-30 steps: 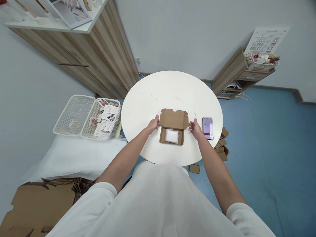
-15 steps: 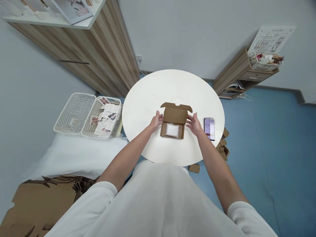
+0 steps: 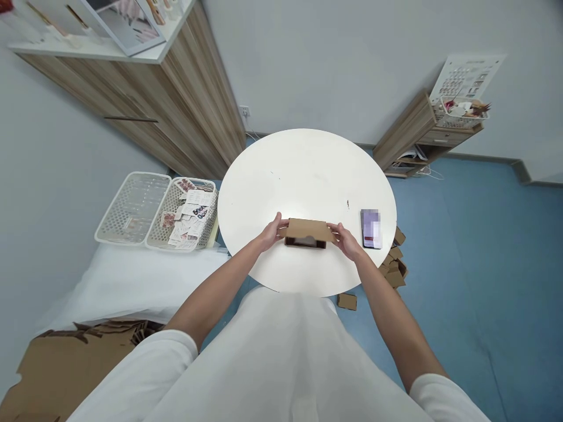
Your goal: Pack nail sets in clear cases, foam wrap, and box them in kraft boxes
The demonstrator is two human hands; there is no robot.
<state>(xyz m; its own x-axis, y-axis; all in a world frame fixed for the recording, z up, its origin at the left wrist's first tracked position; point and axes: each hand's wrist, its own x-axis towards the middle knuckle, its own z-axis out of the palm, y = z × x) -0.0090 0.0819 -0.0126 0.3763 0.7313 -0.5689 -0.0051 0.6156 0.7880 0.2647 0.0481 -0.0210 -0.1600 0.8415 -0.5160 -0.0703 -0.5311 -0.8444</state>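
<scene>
A small brown cardboard box (image 3: 307, 228) rests on the round white table (image 3: 303, 158) in front of me. Its lid is folded forward over the top, with a dark gap along the front. Most of the inside is hidden; a little of the white packet shows dimly through the gap. My left hand (image 3: 270, 234) grips the left side of the box by the lid's side flap. On the opposite side, my right hand (image 3: 347, 240) holds the right flap, fingers against the cardboard. Both thumbs point up and away from the box.
A phone (image 3: 371, 228) lies on the table's right side. Left of the table, a white plastic basket (image 3: 206, 231) holds cards. Flat cardboard (image 3: 74, 369) is stacked at lower left. Small boxes (image 3: 396, 272) lie on the floor at right. Cabinets stand behind.
The box lid has swung from upright to nearly down over the white packet. Both hands have moved from beside the box onto its side flaps.
</scene>
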